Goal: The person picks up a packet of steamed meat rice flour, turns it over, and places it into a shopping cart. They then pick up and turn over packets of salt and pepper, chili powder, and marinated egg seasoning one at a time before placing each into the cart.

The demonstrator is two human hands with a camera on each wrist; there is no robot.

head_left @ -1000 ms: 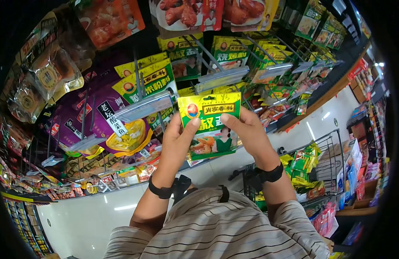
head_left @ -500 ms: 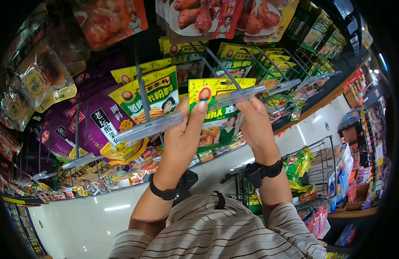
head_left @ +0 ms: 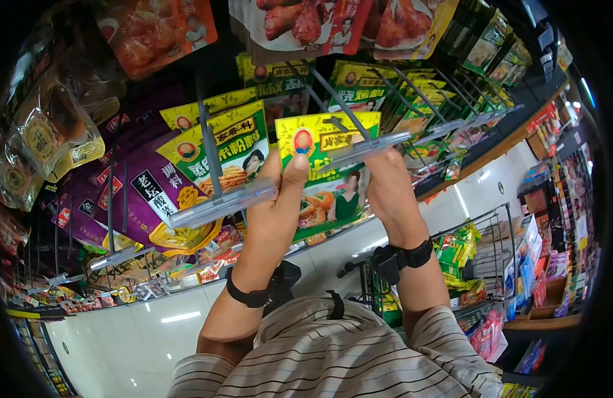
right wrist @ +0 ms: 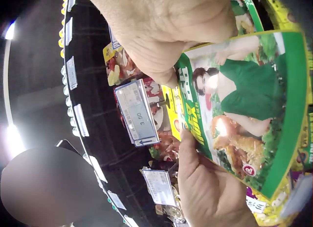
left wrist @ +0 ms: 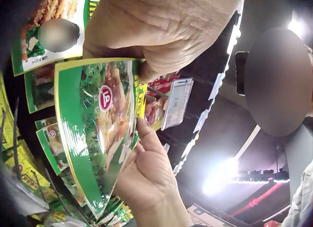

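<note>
A yellow and green seasoning packet [head_left: 329, 215] is held upright between both hands at the rack. My left hand [head_left: 273, 219] pinches its left edge, thumb on the front. At the opposite edge, my right hand [head_left: 396, 199] grips it, partly behind a clear label holder [head_left: 366, 149]. A metal hook [head_left: 346, 113] passes in front of the packet's top; whether it runs through the slot I cannot tell. The left wrist view shows the packet [left wrist: 93, 119] bowed between my left hand [left wrist: 161, 28] and right hand [left wrist: 151, 183]. In the right wrist view, its printed front [right wrist: 244, 99] faces the camera.
Purple packets [head_left: 137, 192] and a green and yellow packet [head_left: 233, 149] hang left of the hands. More green packets [head_left: 412, 103] hang to the right. Large meat-picture packets [head_left: 306, 26] hang above. A wire cart [head_left: 485, 252] with packets stands at the lower right.
Both hands have raised the packet toward the rack, and the hook and clear label holder now overlap its upper part. Over the last half second it has shifted slightly left in the head view.
</note>
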